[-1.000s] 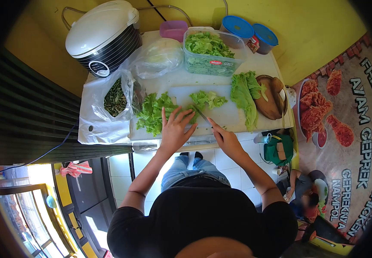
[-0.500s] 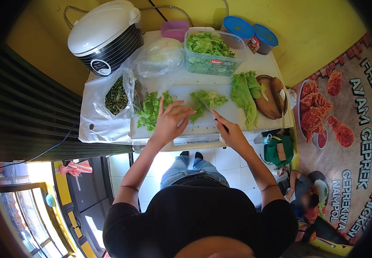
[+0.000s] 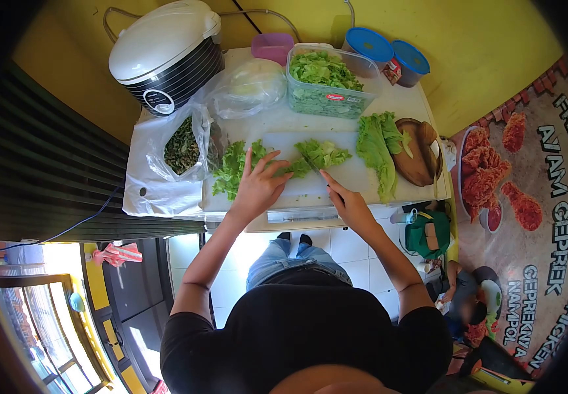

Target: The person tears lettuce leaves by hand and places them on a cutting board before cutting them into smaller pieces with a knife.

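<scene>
As daylight falls across a white counter in the upper half of the frame, a person in a black top cuts lettuce on a pale cutting board. At upper left sits a white-lidded rice cooker, and below it a clear plastic bag of dark chopped greens. Just right of the bag, a ruffled, bright green lettuce bunch lies on the board's left end, its frilled leaves partly under the left hand, which presses down with fingers spread and not closed around anything. A smaller heap of cut lettuce lies at the board's centre, touching the thin blade of a knife. The right hand is wrapped tight round the knife's handle, with the forefinger stretched along it. Above, a clear container of lettuce pieces stands beside a bagged pale cabbage. Farther right, long whole lettuce leaves drape over the board's edge beside a brown wooden dish. Two blue-lidded tubs stand at the back against the yellow wall
</scene>
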Tool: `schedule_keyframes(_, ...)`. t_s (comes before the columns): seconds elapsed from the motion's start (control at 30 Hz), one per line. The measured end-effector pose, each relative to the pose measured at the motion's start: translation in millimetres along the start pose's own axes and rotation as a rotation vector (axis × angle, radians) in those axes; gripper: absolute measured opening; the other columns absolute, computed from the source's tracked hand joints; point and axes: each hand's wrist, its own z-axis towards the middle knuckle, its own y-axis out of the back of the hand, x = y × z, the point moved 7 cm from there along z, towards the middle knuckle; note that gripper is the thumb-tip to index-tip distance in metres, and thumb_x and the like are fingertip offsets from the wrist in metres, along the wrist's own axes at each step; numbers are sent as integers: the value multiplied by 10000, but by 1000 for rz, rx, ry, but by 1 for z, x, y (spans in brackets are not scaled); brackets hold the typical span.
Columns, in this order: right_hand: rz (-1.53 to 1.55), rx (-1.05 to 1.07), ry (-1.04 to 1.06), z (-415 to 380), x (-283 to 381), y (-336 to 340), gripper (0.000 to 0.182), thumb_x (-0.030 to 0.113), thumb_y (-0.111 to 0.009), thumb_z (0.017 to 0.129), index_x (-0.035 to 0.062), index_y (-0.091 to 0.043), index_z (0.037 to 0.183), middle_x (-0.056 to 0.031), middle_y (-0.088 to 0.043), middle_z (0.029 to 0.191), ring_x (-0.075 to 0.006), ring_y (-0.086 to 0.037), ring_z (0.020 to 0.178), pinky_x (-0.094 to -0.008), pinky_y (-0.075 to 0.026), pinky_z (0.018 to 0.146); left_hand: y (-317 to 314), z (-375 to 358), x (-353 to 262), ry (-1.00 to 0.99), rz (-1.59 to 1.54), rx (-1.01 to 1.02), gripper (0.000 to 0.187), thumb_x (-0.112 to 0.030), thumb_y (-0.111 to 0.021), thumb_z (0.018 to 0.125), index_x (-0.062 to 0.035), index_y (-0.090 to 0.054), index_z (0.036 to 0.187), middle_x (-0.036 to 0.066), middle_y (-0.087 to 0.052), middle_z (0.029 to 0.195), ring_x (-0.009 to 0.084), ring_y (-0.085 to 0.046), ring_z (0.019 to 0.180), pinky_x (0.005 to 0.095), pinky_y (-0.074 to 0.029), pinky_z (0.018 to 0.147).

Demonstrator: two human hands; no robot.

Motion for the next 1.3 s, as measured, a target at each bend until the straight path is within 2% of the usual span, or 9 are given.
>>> schedule_keyframes(0.1, 9, -43, 62, -2, 1, -1, 503, 173, -496, 984, 266, -379, 1465, -203, -602, 712, -364, -590, 588, -379, -484, 611, -3, -9, -10, -5, -25, 39, 216, -221, -659, 862, -183, -713, 1067, -31, -647, 1134, 193, -486, 1259, 582, -147, 1160)
schedule_keyframes(0.3, 20, 103, -147, -4, 20, 7, 490, 166, -508, 982, 267, -410, 1452, -201, -617, 741, -328, -628, 628, -353, -488, 630, -3, -13, -14, 75, -67, 8, 249, -279, -634, 894, -149, -699, 1097, -14, -656, 1142, 212, -496, 1256, 563, -139, 1167)
schedule_keyframes(0.5, -7, 114, 59, -1, 26, 6, 468, 194, -513, 983, 260, -435, 1440, -164, -661, 812, -324, -654, 666, -357, -511, 670, -10, -15, -6, 90, -89, 9, 266, -298, -637, 899, -202, -689, 1142, -40, -666, 1152, 208, -491, 1271, 585, -69, 1160)
schedule_keyframes(0.57, -55, 138, 85, 1, 25, 6, 432, 190, -514, 985, 212, -477, 1414, -166, -664, 994, -257, -485, 555, -290, -474, 613, -9, -16, -6, 93, -100, 7, 262, -300, -635, 902, -205, -692, 1139, -39, -670, 1150, 207, -491, 1273, 588, -67, 1159)
schedule_keyframes(0.7, -127, 137, 135, 5, 17, -1, 451, 183, -523, 975, 223, -467, 1421, -168, -669, 951, -331, -578, 606, -341, -504, 637, -7, -16, -8, 97, -118, 2, 258, -295, -632, 903, -187, -697, 1128, -32, -670, 1146, 212, -492, 1269, 590, -83, 1160)
schedule_keyframes(0.77, -267, 101, 158, 7, 15, -8, 520, 221, -523, 966, 292, -382, 1462, -152, -668, 795, -348, -652, 657, -425, -522, 600, -6, -14, -6, 93, -124, -5, 259, -288, -631, 901, -169, -698, 1121, -25, -669, 1139, 216, -493, 1265, 591, -101, 1160)
schedule_keyframes(0.9, -384, 180, 64, 14, 21, -18, 544, 213, -531, 958, 294, -366, 1470, -167, -653, 753, -351, -640, 617, -430, -509, 549, -4, -15, -8, 106, -116, 0, 262, -285, -630, 902, -168, -698, 1127, -27, -669, 1140, 220, -488, 1271, 590, -99, 1160)
schedule_keyframes(1.07, -228, 51, 161, -22, 13, -4, 528, 203, -522, 965, 276, -375, 1467, -183, -632, 726, -362, -633, 612, -434, -509, 564, -4, -17, -8, 106, -114, -7, 253, -279, -633, 901, -163, -701, 1115, -30, -669, 1138, 222, -485, 1276, 594, -97, 1158)
schedule_keyframes(1.3, -93, 93, 84, -16, 14, -1, 492, 211, -508, 980, 262, -396, 1457, -183, -631, 736, -360, -627, 608, -417, -508, 593, 4, -20, -7, 123, -118, 24, 230, -263, -642, 895, -158, -709, 1089, -22, -670, 1113, 225, -492, 1267, 617, -88, 1149)
